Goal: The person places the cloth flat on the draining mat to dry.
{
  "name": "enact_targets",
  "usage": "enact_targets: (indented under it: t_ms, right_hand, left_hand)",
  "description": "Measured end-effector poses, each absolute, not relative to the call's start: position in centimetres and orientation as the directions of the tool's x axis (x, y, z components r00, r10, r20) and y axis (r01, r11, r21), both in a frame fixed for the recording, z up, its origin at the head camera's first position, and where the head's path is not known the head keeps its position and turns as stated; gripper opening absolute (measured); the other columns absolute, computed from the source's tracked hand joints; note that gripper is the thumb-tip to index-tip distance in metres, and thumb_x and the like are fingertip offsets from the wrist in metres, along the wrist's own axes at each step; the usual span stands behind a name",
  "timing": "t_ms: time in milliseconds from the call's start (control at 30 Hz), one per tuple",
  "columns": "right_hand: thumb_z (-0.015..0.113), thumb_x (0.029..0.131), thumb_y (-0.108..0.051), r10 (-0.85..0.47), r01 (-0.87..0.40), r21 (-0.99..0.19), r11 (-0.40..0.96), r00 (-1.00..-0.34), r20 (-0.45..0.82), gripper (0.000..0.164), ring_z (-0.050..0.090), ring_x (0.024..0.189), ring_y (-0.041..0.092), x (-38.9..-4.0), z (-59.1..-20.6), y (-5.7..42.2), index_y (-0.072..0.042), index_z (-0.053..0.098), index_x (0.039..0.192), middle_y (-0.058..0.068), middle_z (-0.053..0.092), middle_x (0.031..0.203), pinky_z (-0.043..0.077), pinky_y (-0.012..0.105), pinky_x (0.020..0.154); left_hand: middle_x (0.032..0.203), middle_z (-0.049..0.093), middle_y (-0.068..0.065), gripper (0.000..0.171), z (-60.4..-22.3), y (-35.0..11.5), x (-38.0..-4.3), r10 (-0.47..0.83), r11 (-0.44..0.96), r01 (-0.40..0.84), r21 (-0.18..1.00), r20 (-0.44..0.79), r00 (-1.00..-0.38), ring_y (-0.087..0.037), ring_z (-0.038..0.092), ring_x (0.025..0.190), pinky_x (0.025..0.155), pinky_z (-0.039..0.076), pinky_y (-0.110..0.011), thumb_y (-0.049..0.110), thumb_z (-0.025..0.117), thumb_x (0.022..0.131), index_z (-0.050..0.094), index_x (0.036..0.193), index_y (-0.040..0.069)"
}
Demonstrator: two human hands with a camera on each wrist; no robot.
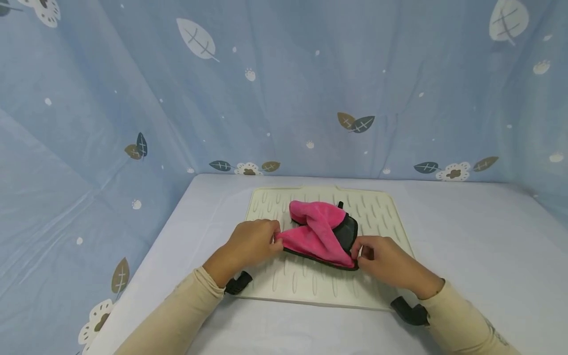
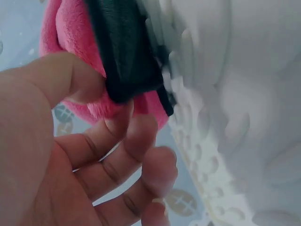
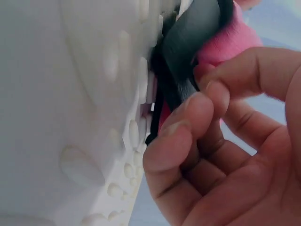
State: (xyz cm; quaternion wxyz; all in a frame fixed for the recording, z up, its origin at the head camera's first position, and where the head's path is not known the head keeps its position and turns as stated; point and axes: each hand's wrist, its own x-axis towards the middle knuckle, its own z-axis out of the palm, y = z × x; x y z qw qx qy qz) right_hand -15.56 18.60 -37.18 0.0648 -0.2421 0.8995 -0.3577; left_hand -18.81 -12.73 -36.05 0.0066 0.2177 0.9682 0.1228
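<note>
A pink plush cloth (image 1: 317, 227) with a dark grey reverse and black edging lies bunched over a cream ridged mat (image 1: 301, 283). My left hand (image 1: 255, 241) pinches its left corner between thumb and forefinger; in the left wrist view the other fingers of the left hand (image 2: 113, 160) spread below the cloth's dark side (image 2: 127, 47). At the right corner my right hand (image 1: 386, 259) pinches the edge with thumb and fingertips. Seen from the right wrist, the dark reverse (image 3: 193, 42) folds over beside the right hand (image 3: 235, 155), close to the mat's raised ridges.
The mat lies on a white-covered table (image 1: 470, 236). A blue curtain (image 1: 284, 88) with leaf and flower prints hangs behind and at the left. Black wrist-camera mounts (image 1: 410, 311) sit under both forearms, over the mat's front corners.
</note>
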Motion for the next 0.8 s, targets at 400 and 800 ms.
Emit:
enact_targets:
  t_ms: [400,800]
  right_hand:
    - [0.069,0.089,-0.003,-0.594,-0.499,-0.640,0.584,-0.800,0.081,0.015,0.051,0.072,0.001,-15.33,-37.61,18.18,-0.017,0.066,0.094,-0.009,0.057,0.078,0.047,0.021,0.061]
    - [0.068,0.081,0.006,-0.610,-0.522,-0.532,0.667,-0.792,0.013,0.032,0.052,0.079,0.005,-15.43,-37.78,17.76,-0.015,0.067,0.105,-0.007,0.056,0.088,0.048,0.020,0.066]
  left_hand:
    - [0.065,0.051,0.007,0.007,-36.10,-12.86,-18.78,0.461,0.858,0.437,0.268,-0.030,-0.887,-0.009,0.049,0.060,0.055,0.039,-0.029,0.021,0.062,0.087,0.057,0.083,0.019]
    - [0.097,0.064,0.006,0.055,-36.76,-13.19,-18.70,0.564,0.791,0.503,0.347,-0.098,-0.820,-0.010,0.056,0.081,0.075,0.048,-0.030,0.007,0.074,0.083,0.053,0.131,0.023]
